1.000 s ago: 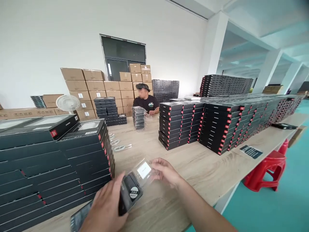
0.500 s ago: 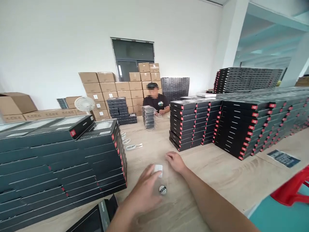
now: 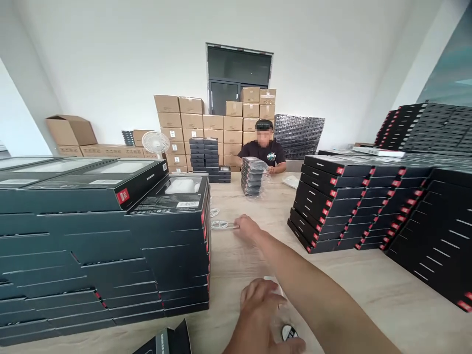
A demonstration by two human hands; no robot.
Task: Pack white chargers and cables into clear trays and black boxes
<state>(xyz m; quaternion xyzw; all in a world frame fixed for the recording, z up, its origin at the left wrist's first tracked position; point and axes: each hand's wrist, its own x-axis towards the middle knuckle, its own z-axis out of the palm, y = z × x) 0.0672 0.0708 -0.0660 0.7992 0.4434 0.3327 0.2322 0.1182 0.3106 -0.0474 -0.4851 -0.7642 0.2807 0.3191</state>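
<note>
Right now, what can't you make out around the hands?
Head view throughout:
Nearer white cable: right end hidden by the right hand.
Clear package: largely covered by the left hand.
Round sticker: print too small and blurred to read.
Black box: cut off by the picture's lower edge.

**Black, red, pale grain**

On my feed I make out a white cable (image 3: 220,225), a black-and-white round sticker (image 3: 288,333), black boxes (image 3: 315,196) with red labels (image 3: 339,171), brown cartons (image 3: 213,123), and a black shirt (image 3: 254,150) with white-and-green print (image 3: 271,157). The table (image 3: 275,211) is beige with streaked grain.
</note>
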